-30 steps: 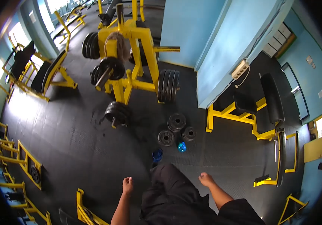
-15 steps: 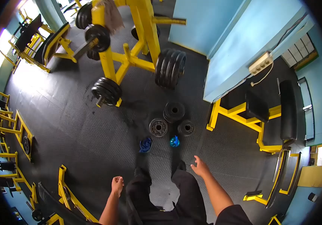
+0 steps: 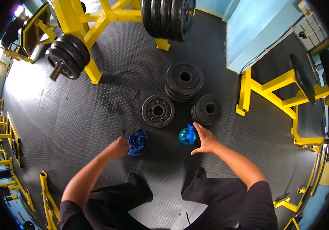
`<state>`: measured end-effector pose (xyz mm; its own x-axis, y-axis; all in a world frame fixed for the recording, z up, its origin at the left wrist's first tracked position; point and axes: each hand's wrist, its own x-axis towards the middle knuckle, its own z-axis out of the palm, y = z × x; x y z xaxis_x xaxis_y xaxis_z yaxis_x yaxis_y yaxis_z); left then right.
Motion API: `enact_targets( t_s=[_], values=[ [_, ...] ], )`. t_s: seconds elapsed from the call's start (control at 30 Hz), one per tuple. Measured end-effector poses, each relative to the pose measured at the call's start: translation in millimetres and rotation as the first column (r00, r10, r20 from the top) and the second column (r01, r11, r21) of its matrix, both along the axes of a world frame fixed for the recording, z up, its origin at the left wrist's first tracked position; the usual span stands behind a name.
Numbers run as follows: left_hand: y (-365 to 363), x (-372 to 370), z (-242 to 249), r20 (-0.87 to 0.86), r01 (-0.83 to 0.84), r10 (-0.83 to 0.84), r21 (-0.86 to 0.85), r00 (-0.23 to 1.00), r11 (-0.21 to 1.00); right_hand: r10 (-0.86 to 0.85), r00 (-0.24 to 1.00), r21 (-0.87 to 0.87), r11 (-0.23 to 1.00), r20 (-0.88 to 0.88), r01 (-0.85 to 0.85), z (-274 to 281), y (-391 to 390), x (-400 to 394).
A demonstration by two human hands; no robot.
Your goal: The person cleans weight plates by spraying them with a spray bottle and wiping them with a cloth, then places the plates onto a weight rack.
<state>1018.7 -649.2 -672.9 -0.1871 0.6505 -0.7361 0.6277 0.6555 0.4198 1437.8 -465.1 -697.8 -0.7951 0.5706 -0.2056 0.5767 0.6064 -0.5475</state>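
My left hand [image 3: 119,148] is at the left edge of a crumpled dark blue cloth [image 3: 137,142]; its fingers are blurred, and whether they grip the cloth is unclear. Fingers and thumb spread apart, my right hand [image 3: 204,141] is just right of a translucent blue bottle [image 3: 186,135] seen from above, with nothing held. Beyond them on the floor are a single-looking round black weight plate [image 3: 158,111], a taller stack of plates [image 3: 184,78] and a smaller stack [image 3: 207,109].
A yellow machine frame [image 3: 91,69] carries black plates at the upper left and top. At the right, a yellow bench frame [image 3: 271,92] with black pads is beside a light blue wall [image 3: 256,34]. More yellow equipment lines the far left.
The view has moved closer to the floor. My left hand has reached forward to the cloth, and my right hand has come down beside the bottle.
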Motion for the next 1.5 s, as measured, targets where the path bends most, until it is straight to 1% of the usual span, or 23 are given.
enact_targets(
  t_s=[0.1, 0.13, 0.2, 0.23, 0.33, 0.4, 0.47, 0.53, 0.57, 0.6, 0.63, 0.67, 0.7, 0.73, 0.8, 0.83, 0.97, 1.07, 1.17, 1.3, 1.4, 1.47, 1.5],
  values=[
    [44, -23, -54, -0.034, 0.154, -0.151, 0.099, 0.988, 0.983, 0.128, 0.962, 0.041, 0.992, -0.241, -0.121, -47, 12, -15],
    [55, -27, -70, -0.061, 0.149, -0.142, 0.144, 0.988, 0.978, 0.095, 0.945, -0.007, 0.995, -0.312, -0.102, -54, 11, -21],
    [70, -27, -95, -0.231, 0.323, -0.287, 0.138, 0.93, 0.936, 0.033, 0.946, -0.004, 0.999, -0.323, -0.036, -59, 5, -30],
    [78, -28, -96, -0.213, 0.447, -0.427, 0.05, 0.879, 0.893, 0.048, 0.944, 0.023, 0.999, -0.325, -0.043, -60, 8, -34],
    [111, -19, -79, -0.246, 0.549, -0.534, -0.01, 0.809, 0.836, 0.027, 0.983, -0.068, 0.997, -0.184, -0.04, -56, 10, -50],
    [123, -5, -65, -0.291, 0.569, -0.527, 0.077, 0.798, 0.819, -0.027, 0.996, -0.007, 1.0, -0.085, 0.027, -59, 11, -62],
    [124, 11, -61, -0.312, 0.582, -0.518, 0.163, 0.796, 0.797, -0.081, 0.981, -0.01, 0.997, -0.175, 0.08, -66, 6, -69],
    [118, 21, -62, -0.31, 0.607, -0.556, 0.098, 0.771, 0.788, -0.04, 0.939, -0.058, 0.998, -0.341, 0.021, -67, 9, -74],
    [113, 24, -64, -0.299, 0.604, -0.556, 0.099, 0.776, 0.791, 0.006, 0.942, 0.0, 1.0, -0.336, -0.007, -66, 11, -78],
    [110, 26, -64, -0.322, 0.629, -0.602, -0.023, 0.731, 0.777, 0.011, 0.944, -0.001, 1.0, -0.33, -0.012, -61, 14, -85],
    [108, 26, -64, -0.342, 0.641, -0.646, -0.143, 0.683, 0.754, -0.119, 0.976, -0.357, 0.933, -0.185, 0.046, -54, 19, -93],
    [107, 24, -69, -0.344, 0.635, -0.639, -0.14, 0.688, 0.76, -0.188, 0.982, -0.654, 0.743, -0.003, 0.14, -47, 21, -103],
    [105, 21, -72, -0.343, 0.654, -0.664, -0.161, 0.665, 0.739, -0.211, 0.975, -0.664, 0.739, -0.066, 0.115, -49, 17, -111],
    [104, 17, -75, -0.341, 0.675, -0.691, -0.185, 0.638, 0.715, -0.207, 0.976, -0.664, 0.739, -0.07, 0.109, -49, 16, -116],
    [104, 14, -76, -0.336, 0.668, -0.678, -0.165, 0.654, 0.726, -0.136, 0.99, -0.49, 0.861, 0.036, 0.136, -51, 14, -122],
    [102, 16, -76, -0.325, 0.665, -0.669, -0.142, 0.668, 0.733, -0.143, 0.99, -0.422, 0.898, -0.002, 0.129, -54, 14, -123],
    [100, 8, -94, -0.329, 0.71, -0.705, -0.127, 0.629, 0.692, -0.153, 0.986, -0.299, 0.94, 0.066, 0.166, -44, 22, -117],
    [99, 8, -89, -0.378, 0.72, -0.7, -0.111, 0.607, 0.685, -0.206, 0.976, -0.347, 0.912, 0.075, 0.219, -66, 28, -113],
    [100, 9, -91, -0.352, 0.722, -0.699, -0.085, 0.623, 0.687, -0.198, 0.976, -0.473, 0.854, 0.09, 0.217, -44, 25, -111],
    [102, 16, -90, -0.319, 0.715, -0.734, -0.198, 0.599, 0.67, -0.196, 0.981, -0.388, 0.904, 0.0, 0.181, -59, 27, -101],
    [99, 12, -101, -0.294, 0.723, -0.733, -0.165, 0.613, 0.671, -0.19, 0.971, -0.429, 0.872, 0.145, 0.235, -60, 29, -97],
    [96, 14, -104, -0.27, 0.723, -0.726, -0.132, 0.632, 0.678, -0.125, 0.992, -0.179, 0.977, -0.032, 0.118, -71, 30, -91],
    [93, 16, -101, -0.282, 0.724, -0.723, -0.12, 0.631, 0.679, -0.124, 0.992, -0.178, 0.977, -0.031, 0.117, -68, 31, -90]
  ],
)
